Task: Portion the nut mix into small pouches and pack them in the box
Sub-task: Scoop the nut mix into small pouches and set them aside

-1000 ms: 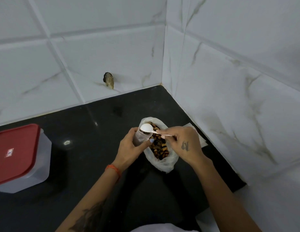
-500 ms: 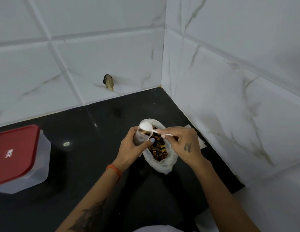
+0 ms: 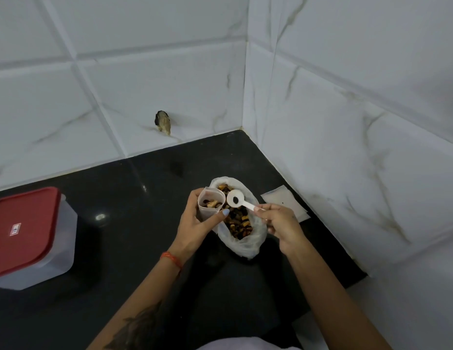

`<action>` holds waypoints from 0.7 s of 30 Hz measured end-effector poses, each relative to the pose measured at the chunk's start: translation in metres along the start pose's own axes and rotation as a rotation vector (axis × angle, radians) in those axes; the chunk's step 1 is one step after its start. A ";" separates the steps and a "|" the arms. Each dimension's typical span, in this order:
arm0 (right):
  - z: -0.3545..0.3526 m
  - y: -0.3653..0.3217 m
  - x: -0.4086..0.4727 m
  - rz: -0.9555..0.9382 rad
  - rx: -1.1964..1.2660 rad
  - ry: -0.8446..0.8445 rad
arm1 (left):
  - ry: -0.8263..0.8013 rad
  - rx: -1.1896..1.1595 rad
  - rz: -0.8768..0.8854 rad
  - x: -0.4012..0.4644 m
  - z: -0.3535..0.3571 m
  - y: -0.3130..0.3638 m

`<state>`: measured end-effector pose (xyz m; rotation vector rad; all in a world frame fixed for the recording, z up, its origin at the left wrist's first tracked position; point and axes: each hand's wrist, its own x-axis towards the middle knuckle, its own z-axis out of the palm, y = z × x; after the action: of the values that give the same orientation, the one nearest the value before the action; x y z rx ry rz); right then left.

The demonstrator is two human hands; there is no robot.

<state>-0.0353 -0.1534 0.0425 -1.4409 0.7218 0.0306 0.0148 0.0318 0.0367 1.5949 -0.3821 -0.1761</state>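
Observation:
A white plastic bag of nut mix (image 3: 242,224) lies open on the black counter (image 3: 124,248). My left hand (image 3: 195,227) grips a small clear pouch (image 3: 210,204), held upright with its mouth open and a few nuts inside. My right hand (image 3: 278,222) pinches the handle of a white plastic spoon (image 3: 236,200). The spoon's bowl faces up just right of the pouch's mouth, above the bag, with one dark piece in it. A clear box with a red lid (image 3: 25,236) stands shut at the left edge.
A stack of flat empty pouches (image 3: 286,203) lies against the right wall behind my right hand. White tiled walls meet in a corner behind the bag. A dark stub (image 3: 162,122) sticks out of the back wall. The counter ends at the lower right.
The spoon has turned from bowl-down over the pouch's mouth to bowl-up beside it, nearly empty. More nuts show in the pouch. The view has shifted slightly.

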 end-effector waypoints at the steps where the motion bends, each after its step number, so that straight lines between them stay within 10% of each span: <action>1: 0.002 0.003 0.001 0.016 -0.065 0.035 | 0.004 -0.013 0.005 -0.001 0.000 -0.001; 10: 0.003 0.015 -0.004 -0.406 -0.865 0.280 | 0.005 -0.022 -0.013 -0.006 0.001 -0.003; 17: 0.034 -0.018 -0.034 -0.779 -0.494 -0.181 | 0.045 0.110 -0.027 -0.009 0.002 0.001; 21: 0.048 -0.014 -0.032 -0.806 -0.506 -0.143 | 0.014 0.110 -0.094 -0.009 -0.001 0.006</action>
<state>-0.0338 -0.0996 0.0683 -2.1053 -0.0359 -0.3248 0.0060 0.0363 0.0412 1.7234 -0.3099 -0.2189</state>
